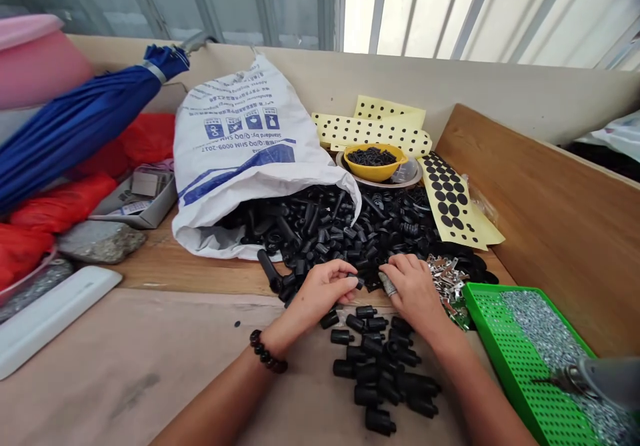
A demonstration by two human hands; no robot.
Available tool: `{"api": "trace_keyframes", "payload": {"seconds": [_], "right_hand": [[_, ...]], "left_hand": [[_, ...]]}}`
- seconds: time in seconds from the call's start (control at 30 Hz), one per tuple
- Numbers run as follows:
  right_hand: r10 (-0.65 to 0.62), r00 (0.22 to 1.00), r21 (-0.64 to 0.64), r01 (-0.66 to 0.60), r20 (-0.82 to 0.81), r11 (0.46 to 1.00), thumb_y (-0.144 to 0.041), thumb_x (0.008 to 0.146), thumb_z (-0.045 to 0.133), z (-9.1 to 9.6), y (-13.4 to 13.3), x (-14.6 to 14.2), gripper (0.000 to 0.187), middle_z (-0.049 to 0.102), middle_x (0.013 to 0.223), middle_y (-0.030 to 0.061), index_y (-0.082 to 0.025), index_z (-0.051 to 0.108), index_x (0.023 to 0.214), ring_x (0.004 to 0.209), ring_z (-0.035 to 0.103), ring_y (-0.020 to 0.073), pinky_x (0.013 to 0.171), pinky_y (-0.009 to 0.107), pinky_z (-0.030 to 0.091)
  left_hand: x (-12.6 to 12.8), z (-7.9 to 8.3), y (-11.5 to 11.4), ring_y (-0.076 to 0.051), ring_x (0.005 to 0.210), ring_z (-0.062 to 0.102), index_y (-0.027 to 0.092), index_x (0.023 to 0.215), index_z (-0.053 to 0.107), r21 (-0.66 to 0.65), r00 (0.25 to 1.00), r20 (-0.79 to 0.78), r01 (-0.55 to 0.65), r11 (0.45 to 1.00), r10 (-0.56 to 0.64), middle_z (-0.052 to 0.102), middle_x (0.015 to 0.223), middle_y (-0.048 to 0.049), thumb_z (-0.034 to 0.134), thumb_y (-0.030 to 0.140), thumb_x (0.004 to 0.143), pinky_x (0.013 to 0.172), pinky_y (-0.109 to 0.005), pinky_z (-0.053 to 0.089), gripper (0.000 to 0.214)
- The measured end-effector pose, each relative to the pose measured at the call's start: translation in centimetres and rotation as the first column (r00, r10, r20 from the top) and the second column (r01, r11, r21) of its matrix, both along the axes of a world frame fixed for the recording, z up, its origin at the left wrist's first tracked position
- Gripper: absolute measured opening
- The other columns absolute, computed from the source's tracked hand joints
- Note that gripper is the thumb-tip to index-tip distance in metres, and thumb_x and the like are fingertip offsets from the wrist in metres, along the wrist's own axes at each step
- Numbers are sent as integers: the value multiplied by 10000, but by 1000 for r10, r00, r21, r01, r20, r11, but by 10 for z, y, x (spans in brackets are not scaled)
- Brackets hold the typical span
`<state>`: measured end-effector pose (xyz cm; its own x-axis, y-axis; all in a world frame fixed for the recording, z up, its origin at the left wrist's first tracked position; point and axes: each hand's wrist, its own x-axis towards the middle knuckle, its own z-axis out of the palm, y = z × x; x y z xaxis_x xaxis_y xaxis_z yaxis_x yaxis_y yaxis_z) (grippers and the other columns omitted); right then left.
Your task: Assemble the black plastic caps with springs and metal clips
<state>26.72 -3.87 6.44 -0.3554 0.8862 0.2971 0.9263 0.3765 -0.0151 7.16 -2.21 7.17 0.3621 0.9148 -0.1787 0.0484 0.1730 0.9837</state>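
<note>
A small black part (pixel 357 283) sits in the grip of the left hand (pixel 323 291), pinched between thumb and fingers, just before the heap of black pieces (pixel 345 236). The right hand (pixel 414 293) curls at the heap's edge; whether its grip holds anything, I cannot tell. Black cylinders (pixel 367 373) lie nearer on the surface (pixel 190 359).

Left hand (pixel 317 294) pinches a small black part (pixel 356 281) between thumb and fingers. Right hand (pixel 414 294) is at the edge of a heap of black parts (pixel 345 233); whether it grips one cannot be determined. Loose black cylinders (pixel 369 394) lie between the forearms. An open white sack (pixel 240 133) lies behind; a green tray (pixel 515 359) containing metal pieces (pixel 540 316) stands at right.
</note>
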Motion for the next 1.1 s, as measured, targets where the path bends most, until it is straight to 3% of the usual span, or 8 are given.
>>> {"api": "trace_keyframes", "payload": {"seconds": [0.07,0.17,0.33,0.63,0.83,0.93,1.1], "right_hand": [[20,986,14,-18,-168,1000,-18,716,449,5,-4,5,324,581,955,85,-157,600,966,898,470,227,760,354,368],[102,863,24,-104,-495,994,-58,789,417,14,-14,7,264,592,930,71,-186,578,955,885,501,214,768,349,407],[149,719,6,-198,-679,980,-78,805,410,23,-33,0,257,605,927,47,-213,570,953,894,539,196,784,330,429],[189,675,70,-200,-713,977,-52,785,370,23,-49,-3,322,605,977,52,-218,536,1005,918,562,190,790,330,444],[227,719,168,-154,-657,974,-55,803,363,21,-55,-2,297,602,948,67,-210,529,995,900,566,200,766,343,457],[253,784,215,-155,-567,964,-74,831,367,21,-60,-6,241,605,900,68,-200,525,962,853,563,196,752,345,437],[249,852,148,-203,-461,968,-125,895,326,21,-65,-9,236,609,881,75,-190,536,978,825,548,191,726,333,394]], "left_hand": [[0,-1,-4,-82,524,555,118,917,590,-67,995,91,-31,997,37,602,637,10,605,251,754,533,-188,445,211],[3,2,-10,-60,521,560,105,949,590,-210,962,254,-42,977,96,626,685,-14,655,260,732,523,-159,442,274],[9,7,-20,-67,546,588,95,927,598,-316,886,451,49,948,104,652,710,-48,711,247,717,536,-147,463,283],[17,11,-36,-71,508,581,77,900,594,-356,859,504,110,928,92,667,682,-64,729,237,709,494,-146,461,283],[20,10,-45,-69,522,584,79,907,617,-356,813,580,193,914,55,664,697,-61,717,241,730,505,-143,461,260],[22,9,-50,-61,512,575,82,889,615,-350,802,596,203,914,50,662,705,-65,701,249,748,491,-134,445,236],[25,12,-55,-70,501,569,94,900,608,-300,842,539,155,941,34,672,708,-69,704,290,736,488,-155,441,273]]}}
